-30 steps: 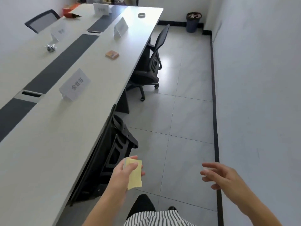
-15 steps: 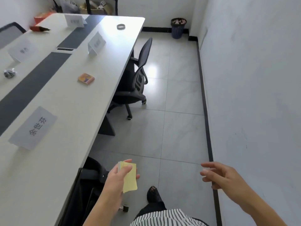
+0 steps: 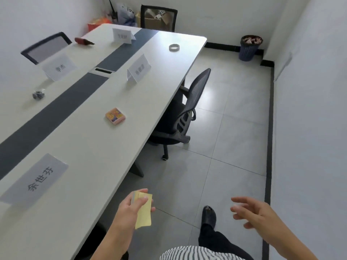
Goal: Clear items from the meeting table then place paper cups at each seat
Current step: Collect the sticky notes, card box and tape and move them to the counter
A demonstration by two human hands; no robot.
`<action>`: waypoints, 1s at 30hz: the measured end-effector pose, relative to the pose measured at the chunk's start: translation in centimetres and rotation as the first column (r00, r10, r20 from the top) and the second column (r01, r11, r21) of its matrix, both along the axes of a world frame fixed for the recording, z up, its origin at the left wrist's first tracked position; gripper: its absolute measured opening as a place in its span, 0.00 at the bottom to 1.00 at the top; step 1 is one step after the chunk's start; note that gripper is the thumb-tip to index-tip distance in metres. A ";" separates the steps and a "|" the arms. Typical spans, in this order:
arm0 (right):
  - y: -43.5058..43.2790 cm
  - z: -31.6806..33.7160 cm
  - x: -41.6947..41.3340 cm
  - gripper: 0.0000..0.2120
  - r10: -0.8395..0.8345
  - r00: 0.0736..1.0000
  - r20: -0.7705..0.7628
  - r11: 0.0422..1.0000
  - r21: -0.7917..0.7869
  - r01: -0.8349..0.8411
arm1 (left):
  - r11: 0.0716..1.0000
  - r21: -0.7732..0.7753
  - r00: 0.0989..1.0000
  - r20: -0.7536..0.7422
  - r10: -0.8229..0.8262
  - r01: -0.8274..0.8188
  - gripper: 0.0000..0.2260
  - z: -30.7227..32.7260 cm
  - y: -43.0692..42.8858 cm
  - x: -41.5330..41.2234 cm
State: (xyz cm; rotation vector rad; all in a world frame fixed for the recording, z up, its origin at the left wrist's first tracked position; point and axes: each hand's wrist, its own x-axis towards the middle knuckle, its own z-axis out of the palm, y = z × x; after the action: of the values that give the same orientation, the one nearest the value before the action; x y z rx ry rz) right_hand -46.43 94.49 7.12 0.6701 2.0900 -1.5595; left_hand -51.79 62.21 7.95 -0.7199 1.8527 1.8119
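Note:
My left hand (image 3: pixel 131 208) grips a yellow sticky-note pad (image 3: pixel 143 212), held over the floor beside the long white meeting table (image 3: pixel 90 147). My right hand (image 3: pixel 257 212) hangs open above the floor tiles, fingers spread, holding nothing. On the table lie a small orange box (image 3: pixel 115 116), a roll of tape (image 3: pixel 174 47), a crumpled dark wrapper (image 3: pixel 38 95) and a red marker-like item (image 3: pixel 83 41). Several white name cards (image 3: pixel 139 70) stand along the table. No paper cups are in view.
A black office chair (image 3: pixel 185 113) is pushed under the table's right side; another chair (image 3: pixel 47 46) stands at the far left. A dark waste bin (image 3: pixel 250 47) sits in the far right corner. Boxes and bags (image 3: pixel 155 17) crowd the back wall. White wall close on my right.
I have walked forward along the table: the orange box, chair and bin are nearer, and the closest name card has slid towards me. Both hands keep their pose, pad still held.

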 end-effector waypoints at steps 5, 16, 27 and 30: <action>3.5 1.8 -13.8 0.08 0.148 0.988 -0.045 0.989 0.029 -0.147 | 0.994 0.007 0.993 -0.028 0.113 -0.113 0.08 1.3 3.1 -6.7; -5.2 1.6 -33.7 0.08 0.526 0.850 -0.034 0.850 0.026 -0.525 | 0.865 -0.002 0.864 0.037 0.502 -0.502 0.08 0.0 -1.8 -12.6; -20.1 0.1 -46.3 0.12 0.776 0.631 0.012 0.623 0.147 -0.769 | 0.778 0.063 0.779 0.005 0.626 -0.625 0.09 0.4 -11.0 -21.9; -24.6 -1.5 -50.7 0.17 0.872 0.485 0.061 0.443 0.322 -0.837 | 0.720 0.070 0.723 0.035 0.690 -0.691 0.09 0.5 -12.1 -22.4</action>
State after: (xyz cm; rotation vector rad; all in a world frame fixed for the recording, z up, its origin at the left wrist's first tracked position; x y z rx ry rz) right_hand -97.17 69.86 5.58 -0.4400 2.1951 -0.6646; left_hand -74.24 50.10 8.46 -1.5485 1.5928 2.2899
